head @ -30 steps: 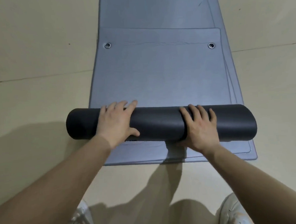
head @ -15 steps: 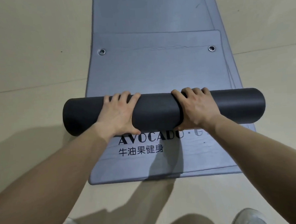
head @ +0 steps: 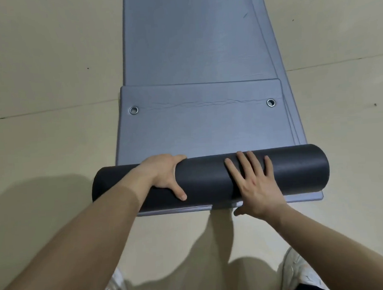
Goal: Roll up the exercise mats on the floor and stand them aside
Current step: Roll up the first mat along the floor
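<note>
A dark, nearly black rolled mat [head: 205, 179] lies crosswise over the near end of a flat grey mat [head: 207, 130]. The grey mat has two metal eyelets [head: 133, 110] and tops a stack of grey mats [head: 191, 34] that runs away from me. My left hand [head: 165, 175] grips the roll left of centre, fingers curled over its far side and thumb on the near side. My right hand [head: 254, 186] presses flat on the roll right of centre, fingers spread and straight.
Beige floor [head: 50, 85] surrounds the mats on both sides. My shoes [head: 297, 270] show at the bottom edge, near the mats' front edge. Edges of the lower mats stick out along the right side [head: 296, 126].
The roll has come back toward me to the mat's near edge, hiding the printed lettering seen half a second ago. My right hand has flattened on top of the roll.
</note>
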Available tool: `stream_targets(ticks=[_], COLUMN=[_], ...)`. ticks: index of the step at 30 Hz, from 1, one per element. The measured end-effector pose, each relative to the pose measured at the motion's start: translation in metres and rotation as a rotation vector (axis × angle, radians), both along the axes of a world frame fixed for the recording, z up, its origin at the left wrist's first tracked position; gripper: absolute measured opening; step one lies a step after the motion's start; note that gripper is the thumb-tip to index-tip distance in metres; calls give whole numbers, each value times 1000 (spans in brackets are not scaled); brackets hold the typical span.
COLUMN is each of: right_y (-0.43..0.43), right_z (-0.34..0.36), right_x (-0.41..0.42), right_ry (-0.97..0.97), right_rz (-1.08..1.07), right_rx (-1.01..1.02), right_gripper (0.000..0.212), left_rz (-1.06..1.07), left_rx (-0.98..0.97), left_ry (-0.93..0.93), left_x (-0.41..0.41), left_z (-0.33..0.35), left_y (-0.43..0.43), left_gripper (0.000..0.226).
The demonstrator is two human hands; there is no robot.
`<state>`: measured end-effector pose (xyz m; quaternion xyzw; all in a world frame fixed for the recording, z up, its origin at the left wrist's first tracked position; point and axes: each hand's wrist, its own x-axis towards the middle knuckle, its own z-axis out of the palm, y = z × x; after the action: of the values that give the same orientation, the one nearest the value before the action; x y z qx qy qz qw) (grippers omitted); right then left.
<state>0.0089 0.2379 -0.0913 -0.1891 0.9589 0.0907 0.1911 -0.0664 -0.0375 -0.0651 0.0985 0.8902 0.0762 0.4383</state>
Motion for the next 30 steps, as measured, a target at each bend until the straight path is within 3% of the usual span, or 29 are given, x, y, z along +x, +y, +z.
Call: stream_targets(ticks=[4,5,8,14,16,20,22,27,28,30], right_y=[-2,-2,-1,11,10,-3,-8,-8,-5,2], right_z=[2,7,14,-4,2,24,34,40,39,33], right_x=[-47,-65,-90,-83,-111,-154,-157,-106,-92,-62], right_ry=[-66,-123,-196,57,18,-164,-248,-541,-511,-266], right_rz=[-31,-28,-16,40,66,26,-20,-64,-69,-57], right_rx=[-78,-87,-97,-96,-117,-114,-114,-98,-127,-148], right_gripper=[145,144,145,134,128,121,118,109,111,121], left_rz=[111,119,14,-73,-89,-83,-59,-78,-88,-53], left_rx=[-155,-192,-302,-138,-142,-188,-164,-95,-91,-66], left_ry=[375,422,436,432,399,524,480,146,147,118], left_x=[37,53,66,-19,-38,-37,-41,-4,6,5], left_z=[8,7,-6,-12,-10,-9,-4,7,7,10], left_y=[9,14,23,-5,-7,2,3,-3,-3,-2], left_gripper=[105,108,139,134,138,137,128,122,122,123])
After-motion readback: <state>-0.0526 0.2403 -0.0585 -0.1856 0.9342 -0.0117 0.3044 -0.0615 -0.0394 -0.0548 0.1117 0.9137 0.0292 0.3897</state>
